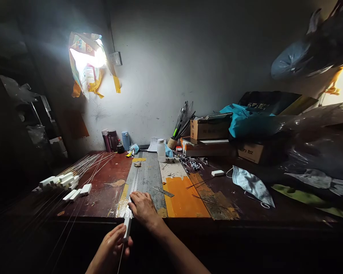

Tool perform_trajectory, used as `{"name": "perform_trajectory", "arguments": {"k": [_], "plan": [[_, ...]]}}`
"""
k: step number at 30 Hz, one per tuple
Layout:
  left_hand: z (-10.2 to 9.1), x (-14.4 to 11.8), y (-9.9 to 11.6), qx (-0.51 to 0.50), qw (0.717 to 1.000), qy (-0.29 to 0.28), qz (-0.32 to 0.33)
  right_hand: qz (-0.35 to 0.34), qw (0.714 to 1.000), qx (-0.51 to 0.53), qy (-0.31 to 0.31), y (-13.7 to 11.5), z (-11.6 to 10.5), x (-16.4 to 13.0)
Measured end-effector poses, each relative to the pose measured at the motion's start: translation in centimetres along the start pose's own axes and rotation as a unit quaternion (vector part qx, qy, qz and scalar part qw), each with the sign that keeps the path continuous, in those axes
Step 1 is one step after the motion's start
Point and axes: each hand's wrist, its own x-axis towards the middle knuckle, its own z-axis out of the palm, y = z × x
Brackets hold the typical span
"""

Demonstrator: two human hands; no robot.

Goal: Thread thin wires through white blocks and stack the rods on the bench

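— What containers do you see from the headset?

— At the back wall, a small cup packed with dark rods and one green-tipped pen; I can't count the rods. A white plastic bottle, contents hidden. Two dark flasks and one blue one. Two cardboard boxes, shut.

— And the hands?

— My left hand pinches the near end of a white bar at the table's front edge. My right hand lies flat, fingers spread, pressing the bar against the metal rail.

— Other bars?

— Roughly ten white blocks on thin wires, far left.
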Motion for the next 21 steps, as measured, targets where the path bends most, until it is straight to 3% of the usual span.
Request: {"name": "perform_trajectory", "arguments": {"k": [7,12,15,18,21], "plan": [[-0.1,-0.3,0.5,0.012,0.999,-0.033,0.001,-0.002,0.997,0.059,0.046,-0.2,-0.3,-0.1],[-1.4,-1.4,4.4,0.041,0.998,-0.052,-0.001,0.031,0.979,0.15,0.138,-1.0,-3.0,-1.8],[-2.3,-5.2,8.4,0.046,0.997,-0.035,0.055,0.048,0.942,0.268,0.198,-2.5,-5.4,-5.4],[-3.7,-11.4,12.1,0.145,0.971,0.029,0.188,0.127,0.921,0.318,0.185,-3.6,-7.1,-10.3],[-6.7,-17.6,14.6,0.202,0.925,0.207,0.247,0.236,0.919,0.296,0.111,-2.6,-7.3,-15.1]]}}
